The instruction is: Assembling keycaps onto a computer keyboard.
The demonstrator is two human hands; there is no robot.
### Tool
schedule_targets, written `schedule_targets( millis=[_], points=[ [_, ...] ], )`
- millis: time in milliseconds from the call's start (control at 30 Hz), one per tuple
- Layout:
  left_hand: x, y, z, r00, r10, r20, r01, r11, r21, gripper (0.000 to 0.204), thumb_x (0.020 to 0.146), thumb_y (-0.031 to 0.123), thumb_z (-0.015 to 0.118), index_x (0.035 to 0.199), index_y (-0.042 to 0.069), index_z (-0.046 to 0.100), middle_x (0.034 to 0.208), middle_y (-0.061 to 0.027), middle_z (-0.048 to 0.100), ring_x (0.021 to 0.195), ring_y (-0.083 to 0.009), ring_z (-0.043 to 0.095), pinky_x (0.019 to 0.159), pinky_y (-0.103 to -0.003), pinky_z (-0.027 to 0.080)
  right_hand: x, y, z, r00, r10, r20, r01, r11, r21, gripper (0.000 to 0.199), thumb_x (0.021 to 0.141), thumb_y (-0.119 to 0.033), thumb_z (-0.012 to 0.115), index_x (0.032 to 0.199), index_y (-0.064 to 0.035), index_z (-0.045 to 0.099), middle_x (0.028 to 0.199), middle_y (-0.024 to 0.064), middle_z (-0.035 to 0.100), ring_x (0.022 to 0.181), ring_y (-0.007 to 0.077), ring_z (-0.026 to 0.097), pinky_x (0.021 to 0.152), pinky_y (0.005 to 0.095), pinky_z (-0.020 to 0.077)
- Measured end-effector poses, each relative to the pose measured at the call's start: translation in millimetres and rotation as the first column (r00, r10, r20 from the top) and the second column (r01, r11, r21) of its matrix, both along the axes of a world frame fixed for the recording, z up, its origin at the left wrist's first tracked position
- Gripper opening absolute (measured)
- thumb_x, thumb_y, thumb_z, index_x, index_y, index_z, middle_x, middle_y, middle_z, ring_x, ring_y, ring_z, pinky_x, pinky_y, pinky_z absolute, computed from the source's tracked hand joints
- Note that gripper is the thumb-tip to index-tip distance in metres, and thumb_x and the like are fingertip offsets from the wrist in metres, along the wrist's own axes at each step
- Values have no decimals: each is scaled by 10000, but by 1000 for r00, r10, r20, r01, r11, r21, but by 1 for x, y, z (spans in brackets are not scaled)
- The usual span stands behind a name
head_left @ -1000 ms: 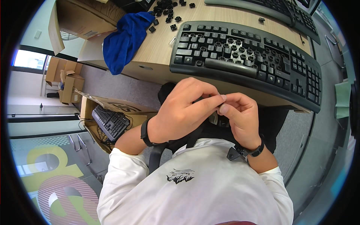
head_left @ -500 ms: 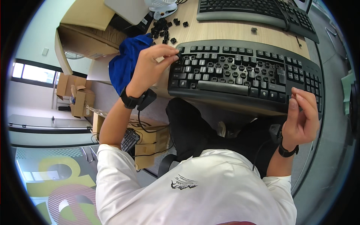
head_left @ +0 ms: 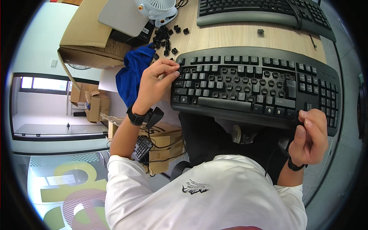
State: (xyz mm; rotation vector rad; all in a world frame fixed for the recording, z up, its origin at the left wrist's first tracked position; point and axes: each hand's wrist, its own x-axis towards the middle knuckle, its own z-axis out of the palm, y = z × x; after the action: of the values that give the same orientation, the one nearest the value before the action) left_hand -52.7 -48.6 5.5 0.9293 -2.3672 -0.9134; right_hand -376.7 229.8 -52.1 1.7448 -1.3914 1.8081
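A black keyboard (head_left: pixel 226 102) lies before me, with many of its letter keys missing and bare sockets showing. My left hand (head_left: pixel 157 78) is at its upper left corner, thumb and forefinger pinched beside the left edge keys. Something dark shows at those fingertips, too small to name. At the keyboard's lower right front edge is my right hand (head_left: pixel 311 136), fingers curled and thumb close to the forefinger; whatever may be between them is hidden. Loose black keycaps (head_left: pixel 163 36) lie in a heap beyond my left hand.
A blue cloth (head_left: pixel 132 74) hangs at the table's left edge. Behind it stand an open cardboard box (head_left: pixel 90 50) and a small white fan (head_left: pixel 157 9). A second keyboard (head_left: pixel 245 19) lies at the back. One single small keycap (head_left: pixel 260 32) sits between the keyboards.
The view has shifted. My left fingertips have come down slightly along the keyboard's left edge. My right hand has drawn back a little toward the front edge, its fingers still curled.
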Motion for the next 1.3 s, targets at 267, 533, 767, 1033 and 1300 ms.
schedule_targets(
  millis=[267,533,767,1033,1300],
  points=[
    [-7,7,0,992,104,-77,-98,991,89,56,901,-59,745,946,-31,729,1125,-61,708,932,-98,611,798,-238,464,-1,-2,3,999,31,-17,-31,999,-11,220,981,-93,735,1162,6,654,953,184,736,733,272,676,610,392,520],
    [-8,5,1,991,66,-116,-46,985,168,76,909,-100,715,938,-30,714,1178,-74,664,1009,-120,627,885,-256,503,0,-2,7,999,45,-13,-44,999,25,192,977,-119,753,1117,-23,664,945,131,732,716,253,675,584,375,493],
    [-9,2,5,992,73,-101,-51,977,206,84,916,-108,706,945,-29,710,1181,-69,643,1024,-119,625,892,-254,503,1,-3,9,999,25,-25,-24,998,51,185,974,-156,776,1083,-44,678,929,96,739,708,242,672,568,357,479],
    [-9,9,-5,994,21,-104,-17,999,34,88,930,-108,686,976,-33,697,1178,-71,637,959,-98,604,824,-225,479,2,-5,11,999,12,-40,-10,998,61,181,952,-147,794,1051,-39,686,891,85,744,692,239,671,566,355,483],
    [-4,14,-18,985,13,-172,-21,999,-40,103,935,-117,668,1000,-41,694,1212,-106,652,977,-110,621,839,-241,486,5,-4,12,998,13,-58,-8,996,87,167,939,-131,798,1026,-33,694,872,86,742,687,238,664,573,365,485]
  ],
)
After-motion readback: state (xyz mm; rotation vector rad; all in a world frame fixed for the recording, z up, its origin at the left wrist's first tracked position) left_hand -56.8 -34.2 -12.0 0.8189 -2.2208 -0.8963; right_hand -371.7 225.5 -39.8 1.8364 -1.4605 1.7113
